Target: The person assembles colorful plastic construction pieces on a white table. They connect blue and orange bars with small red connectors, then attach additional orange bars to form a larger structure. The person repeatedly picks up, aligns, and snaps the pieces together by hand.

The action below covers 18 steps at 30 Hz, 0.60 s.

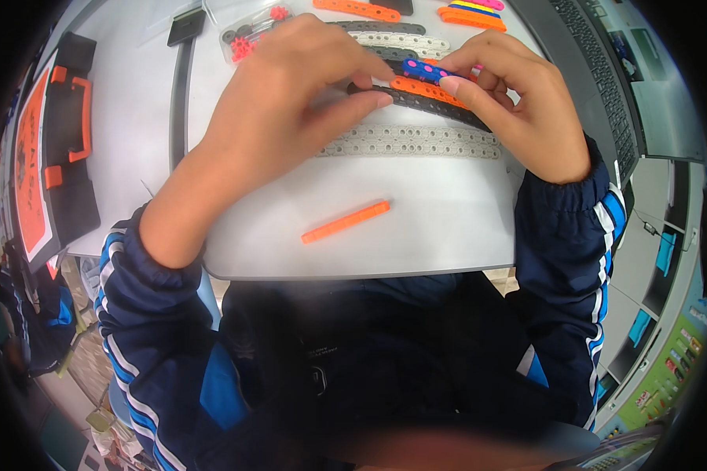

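Note:
My right hand (518,98) pinches a short blue beam (424,71) with pink pegs between thumb and fingers. It is held just over an orange perforated beam (426,89) and a long black perforated beam (440,108). Over the left end of these beams is my left hand (291,94). Its thumb and index finger are apart, the tips close to the black and orange beams; whether they touch them I cannot tell. Two light grey perforated beams (416,141) lie side by side nearer to me. A single orange bar (346,221) rests close to the table's front edge.
Behind my hands are dark grey beams (385,27) and a clear box (243,39) of small red and grey parts. Orange, yellow and pink beams (473,16) are stacked at the back right. A laptop (605,86) stands right, a black-and-orange case (63,141) left.

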Tool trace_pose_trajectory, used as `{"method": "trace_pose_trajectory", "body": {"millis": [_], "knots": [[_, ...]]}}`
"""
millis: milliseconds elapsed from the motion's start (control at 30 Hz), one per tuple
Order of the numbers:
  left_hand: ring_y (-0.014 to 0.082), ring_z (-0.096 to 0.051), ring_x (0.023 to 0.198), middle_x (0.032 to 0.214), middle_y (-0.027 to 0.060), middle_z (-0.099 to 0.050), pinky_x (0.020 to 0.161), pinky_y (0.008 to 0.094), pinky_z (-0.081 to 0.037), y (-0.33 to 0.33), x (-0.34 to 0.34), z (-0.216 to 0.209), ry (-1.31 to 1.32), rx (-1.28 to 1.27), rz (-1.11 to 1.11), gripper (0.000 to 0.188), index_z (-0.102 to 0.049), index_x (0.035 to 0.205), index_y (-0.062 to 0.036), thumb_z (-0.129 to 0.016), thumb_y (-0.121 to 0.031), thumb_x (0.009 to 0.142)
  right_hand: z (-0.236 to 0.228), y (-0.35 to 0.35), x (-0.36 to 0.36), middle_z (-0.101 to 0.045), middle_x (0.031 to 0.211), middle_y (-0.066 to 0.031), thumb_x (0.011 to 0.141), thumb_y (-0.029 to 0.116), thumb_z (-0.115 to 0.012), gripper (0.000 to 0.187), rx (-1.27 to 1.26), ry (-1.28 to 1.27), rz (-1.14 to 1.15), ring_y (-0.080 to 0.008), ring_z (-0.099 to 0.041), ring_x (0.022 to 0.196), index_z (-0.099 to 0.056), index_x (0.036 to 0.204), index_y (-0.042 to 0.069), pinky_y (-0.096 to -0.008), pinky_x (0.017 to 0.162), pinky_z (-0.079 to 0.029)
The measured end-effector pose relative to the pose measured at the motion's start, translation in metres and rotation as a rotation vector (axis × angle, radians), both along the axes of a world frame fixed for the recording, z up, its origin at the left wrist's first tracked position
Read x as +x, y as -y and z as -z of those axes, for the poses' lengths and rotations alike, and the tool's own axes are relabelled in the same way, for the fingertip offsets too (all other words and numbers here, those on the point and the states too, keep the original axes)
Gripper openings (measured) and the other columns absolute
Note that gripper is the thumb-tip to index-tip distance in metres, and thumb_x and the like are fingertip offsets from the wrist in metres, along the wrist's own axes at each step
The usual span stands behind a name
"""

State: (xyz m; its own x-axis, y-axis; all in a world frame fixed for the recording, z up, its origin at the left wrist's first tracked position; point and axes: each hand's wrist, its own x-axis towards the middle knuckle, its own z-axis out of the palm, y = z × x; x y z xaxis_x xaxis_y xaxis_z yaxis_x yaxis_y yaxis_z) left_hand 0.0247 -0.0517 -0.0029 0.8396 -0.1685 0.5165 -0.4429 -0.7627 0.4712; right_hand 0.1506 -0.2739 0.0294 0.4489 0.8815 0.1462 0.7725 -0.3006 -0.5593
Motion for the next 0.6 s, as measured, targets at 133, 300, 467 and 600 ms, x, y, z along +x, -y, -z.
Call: {"method": "trace_pose_trajectory", "body": {"millis": [133,300,467,600], "knots": [[0.0215,-0.061,0.091,0.096,0.0046,-0.069,0.082,0.0319,-0.046,0.0018,-0.0001,-0.0053,-0.006,0.046,-0.028,0.033,-0.074,0.106,-0.0091,-0.083,-0.013,0.075,0.0037,-0.0011,-0.0016,-0.062,0.094,-0.0044,0.090,0.003,-0.068,0.016,0.001,-0.008,-0.028,-0.0087,-0.049,0.065,-0.070,0.105,-0.001,-0.0235,0.060,-0.041],[0.0238,-0.057,0.102,0.109,0.0047,-0.065,0.089,0.0348,-0.043,0.0031,0.0007,-0.0078,0.021,0.192,-0.004,0.039,-0.076,0.111,-0.0144,-0.084,-0.019,0.073,0.0031,0.0001,-0.0022,-0.062,0.095,-0.0050,0.090,0.002,-0.068,0.016,-0.025,-0.006,-0.017,-0.0089,-0.049,0.066,-0.070,0.105,-0.001,-0.0234,0.061,-0.041],[0.0257,-0.055,0.103,0.110,0.0067,-0.063,0.090,0.0365,-0.044,0.0020,0.0003,-0.0040,0.044,0.217,0.020,0.036,-0.076,0.110,-0.0120,-0.082,-0.020,0.075,0.0046,-0.0013,-0.0026,-0.062,0.096,-0.0052,0.089,0.003,-0.068,0.016,-0.014,-0.014,-0.029,-0.0091,-0.048,0.065,-0.069,0.105,-0.001,-0.0233,0.061,-0.041],[0.0271,-0.052,0.103,0.110,0.0106,-0.060,0.090,0.0385,-0.044,-0.0016,0.0004,-0.0024,0.021,0.192,0.072,0.037,-0.074,0.114,-0.0078,-0.078,-0.022,0.080,0.0056,-0.0016,-0.0027,-0.063,0.098,-0.0053,0.089,0.003,-0.069,0.016,-0.016,-0.005,-0.035,-0.0092,-0.047,0.065,-0.069,0.105,-0.001,-0.0232,0.060,-0.041]]}}
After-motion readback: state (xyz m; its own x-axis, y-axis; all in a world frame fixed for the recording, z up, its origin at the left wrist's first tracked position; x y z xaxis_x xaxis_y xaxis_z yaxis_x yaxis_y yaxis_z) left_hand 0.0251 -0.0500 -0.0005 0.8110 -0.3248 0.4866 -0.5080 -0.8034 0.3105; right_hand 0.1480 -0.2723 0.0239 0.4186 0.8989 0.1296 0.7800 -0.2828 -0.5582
